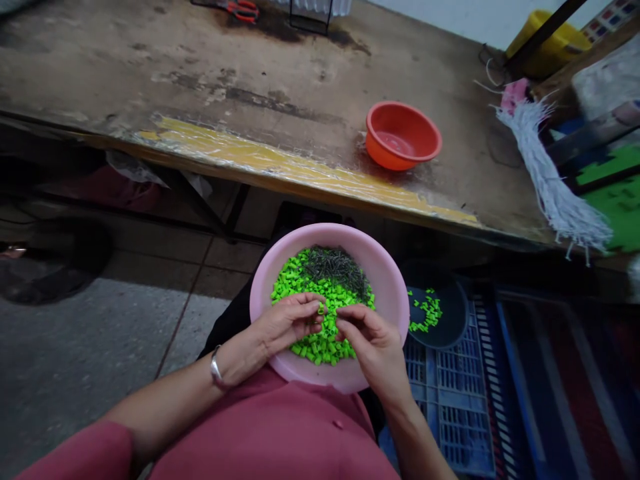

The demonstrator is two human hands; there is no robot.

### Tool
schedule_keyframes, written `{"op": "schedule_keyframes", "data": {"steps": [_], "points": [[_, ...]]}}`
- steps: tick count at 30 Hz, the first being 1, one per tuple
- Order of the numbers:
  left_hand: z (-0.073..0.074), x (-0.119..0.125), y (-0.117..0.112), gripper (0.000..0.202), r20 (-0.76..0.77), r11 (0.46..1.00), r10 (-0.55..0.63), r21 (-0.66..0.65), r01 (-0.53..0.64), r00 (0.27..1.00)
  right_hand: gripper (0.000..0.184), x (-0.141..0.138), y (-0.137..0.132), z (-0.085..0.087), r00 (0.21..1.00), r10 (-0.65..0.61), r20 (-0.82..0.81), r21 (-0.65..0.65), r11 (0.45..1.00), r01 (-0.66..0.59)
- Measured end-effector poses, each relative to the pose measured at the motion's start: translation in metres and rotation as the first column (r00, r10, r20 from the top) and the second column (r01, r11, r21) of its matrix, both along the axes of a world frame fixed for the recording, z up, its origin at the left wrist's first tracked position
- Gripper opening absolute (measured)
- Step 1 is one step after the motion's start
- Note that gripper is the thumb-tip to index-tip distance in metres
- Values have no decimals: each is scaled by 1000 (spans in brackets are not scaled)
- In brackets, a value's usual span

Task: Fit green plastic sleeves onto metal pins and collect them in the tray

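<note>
A pink basin (395, 267) rests on my lap, holding many small bright green plastic tubes (320, 343). A heap of dark grey metal pins or screws (336, 267) lies at its far side; their exact kind is too small to tell. Over the basin, my left hand (295, 320) pinches one green plastic tube (321, 309) between thumb and forefinger. My right hand (369, 330) is just to the right, thumb and forefinger pressed together. Whatever those right fingertips hold is too small to make out. A small gap separates the two hands.
A red bowl (403, 137) stands on the worn wooden table (280, 73) ahead. Below right, a dark bowl (453, 327) with some green tubes sits on a blue plastic crate (450, 400). White strings (545, 167) hang at the table's right; red-handled pliers (243, 9) lie at the back.
</note>
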State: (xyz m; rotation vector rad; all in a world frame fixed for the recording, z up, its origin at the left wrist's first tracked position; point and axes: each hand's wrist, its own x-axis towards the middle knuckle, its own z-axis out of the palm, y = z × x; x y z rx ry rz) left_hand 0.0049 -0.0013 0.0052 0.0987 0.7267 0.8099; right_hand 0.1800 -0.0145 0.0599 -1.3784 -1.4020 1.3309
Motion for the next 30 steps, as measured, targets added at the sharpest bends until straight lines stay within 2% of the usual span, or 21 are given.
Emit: {"op": "schedule_keyframes", "data": {"steps": [3, 6, 8, 13, 19, 25, 30], "points": [[0, 3, -2, 20, -26, 999, -23, -25, 22, 999, 8, -3, -4, 0, 987, 11, 163, 187, 981, -42], [0, 6, -2, 18, -18, 999, -25, -40, 24, 1000, 14, -3, -7, 0, 936, 5, 352, 399, 904, -155], [-1, 6, -2, 17, 9, 999, -21, -40, 22, 1000, 16, -3, -8, -3, 908, -11, 420, 461, 864, -203], [-2, 6, -2, 16, 0, 998, -54, -16, 54, 999, 16, -4, -10, -9, 858, -50, 512, 514, 818, -259], [-2, 6, -4, 23, 34, 999, -42, 35, 41, 999, 14, -8, -10, -6, 787, -112, 607, 567, 754, -331], [2, 9, -3, 30, 76, 999, -41, 9, 40, 996, 13, -11, -12, -9, 800, -77, 595, 523, 793, -312], [5, 13, -4, 33, 50, 999, -31, 7, 31, 998, 15, -11, -11, -16, 820, -85, 565, 550, 780, -298]]}}
